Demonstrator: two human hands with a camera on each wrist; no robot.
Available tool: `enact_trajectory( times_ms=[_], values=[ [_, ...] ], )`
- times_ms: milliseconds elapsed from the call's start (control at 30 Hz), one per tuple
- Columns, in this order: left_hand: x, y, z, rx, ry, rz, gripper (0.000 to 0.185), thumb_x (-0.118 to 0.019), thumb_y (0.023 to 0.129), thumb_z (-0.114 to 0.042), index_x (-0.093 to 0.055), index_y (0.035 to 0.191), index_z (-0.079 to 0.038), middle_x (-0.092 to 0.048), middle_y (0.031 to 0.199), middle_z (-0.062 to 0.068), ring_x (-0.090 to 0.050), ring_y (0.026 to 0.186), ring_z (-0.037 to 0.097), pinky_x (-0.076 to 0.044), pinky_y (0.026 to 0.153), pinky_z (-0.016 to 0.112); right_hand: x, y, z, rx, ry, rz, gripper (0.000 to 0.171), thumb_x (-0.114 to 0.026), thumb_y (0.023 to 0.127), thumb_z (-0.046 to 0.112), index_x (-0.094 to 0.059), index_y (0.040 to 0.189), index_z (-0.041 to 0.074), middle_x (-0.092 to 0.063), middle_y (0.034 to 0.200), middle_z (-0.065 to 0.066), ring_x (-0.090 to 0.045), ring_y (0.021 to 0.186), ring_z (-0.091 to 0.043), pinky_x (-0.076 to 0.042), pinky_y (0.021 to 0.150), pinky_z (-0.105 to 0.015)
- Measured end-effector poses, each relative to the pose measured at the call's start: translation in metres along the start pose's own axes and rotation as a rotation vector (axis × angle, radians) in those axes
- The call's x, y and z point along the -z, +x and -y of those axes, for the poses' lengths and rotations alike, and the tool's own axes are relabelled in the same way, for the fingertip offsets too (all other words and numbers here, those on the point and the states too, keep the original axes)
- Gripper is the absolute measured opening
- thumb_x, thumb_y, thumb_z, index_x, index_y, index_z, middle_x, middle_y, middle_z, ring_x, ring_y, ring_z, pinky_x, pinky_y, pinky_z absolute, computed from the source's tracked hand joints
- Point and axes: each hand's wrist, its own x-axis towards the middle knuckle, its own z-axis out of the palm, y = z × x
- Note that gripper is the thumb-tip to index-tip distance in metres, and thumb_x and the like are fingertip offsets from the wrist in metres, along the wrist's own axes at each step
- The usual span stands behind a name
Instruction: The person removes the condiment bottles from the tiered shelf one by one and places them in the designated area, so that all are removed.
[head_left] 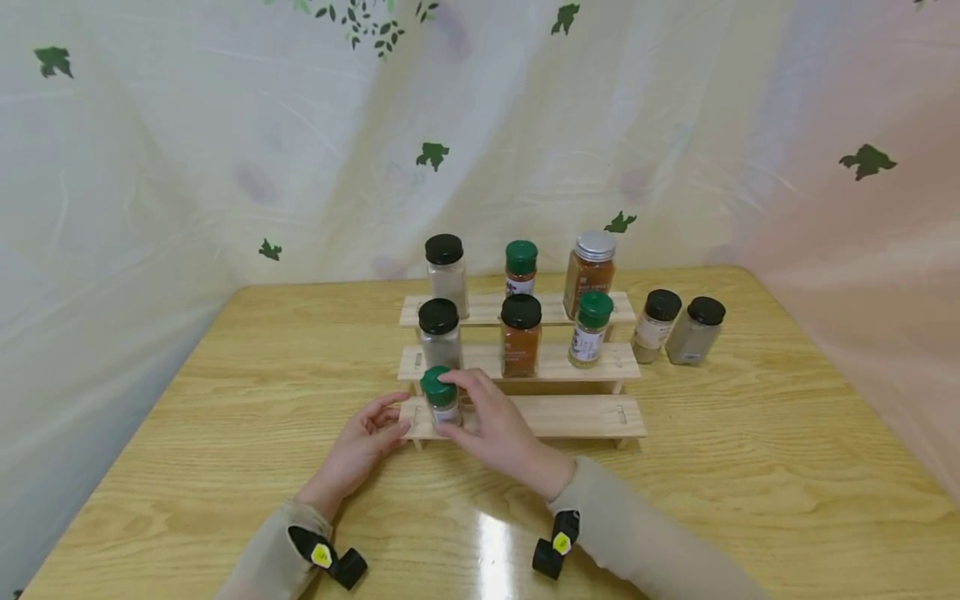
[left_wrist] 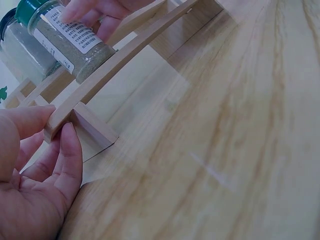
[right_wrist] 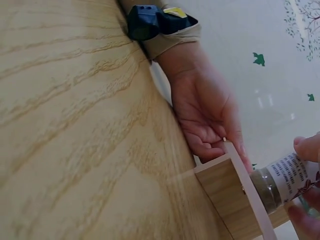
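Fingers of the right hand [head_left: 495,425] pinch a small, clear, round jar with a green cap and white label [head_left: 440,395] at the left end of the lowest tier [head_left: 566,414] of a pale wooden rack [head_left: 555,362]. The left hand [head_left: 366,437] grips that tier's end, which should steady it. Best to level the jar's base, though whether it sits flat is unclear, and avoid nudging the black-capped clear jar [head_left: 443,343] behind.

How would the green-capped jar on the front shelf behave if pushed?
The jar is taller than wide, so it may tip. Being round, it could roll once fallen. It looks smooth and rigid, so probably slightly slippery.
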Motion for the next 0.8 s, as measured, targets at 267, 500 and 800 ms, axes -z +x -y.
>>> enact_trajectory(
  times_ms=[267, 500, 800],
  values=[
    [0.0005, 0.0016, 0.0015, -0.002, -0.008, 0.011, 0.051, -0.054, 0.093, 0.001, -0.037, 0.141, 0.001, -0.057, 0.098, -0.004, -0.058, 0.084, 0.002, -0.053, 0.077, 0.017, -0.006, 0.0008, -0.0036, 0.051, -0.022, -0.056, 0.06, -0.074, 0.081, 0.008, -0.038, 0.129, 0.014, -0.053, 0.116, -0.011, -0.058, 0.105, -0.024, -0.053, 0.087, -0.036],
    [0.0007, 0.0013, 0.0022, -0.018, -0.017, 0.013, 0.051, -0.054, 0.093, 0.002, -0.035, 0.141, 0.003, -0.057, 0.097, -0.005, -0.058, 0.084, 0.002, -0.053, 0.077, 0.017, -0.0081, 0.0013, -0.0053, 0.087, -0.028, -0.075, 0.061, -0.074, 0.081, 0.006, -0.036, 0.129, 0.014, -0.053, 0.115, -0.012, -0.058, 0.104, -0.023, -0.054, 0.086, -0.035],
    [0.0003, 0.0007, 0.0011, -0.012, -0.006, 0.009, 0.051, -0.054, 0.093, 0.001, -0.036, 0.141, 0.002, -0.057, 0.098, -0.004, -0.058, 0.085, 0.003, -0.053, 0.078, 0.018, -0.0097, 0.0008, -0.0055, 0.103, -0.019, -0.093, 0.062, -0.074, 0.08, 0.005, -0.036, 0.128, 0.013, -0.052, 0.115, -0.012, -0.057, 0.105, -0.024, -0.053, 0.087, -0.036]
  ],
)
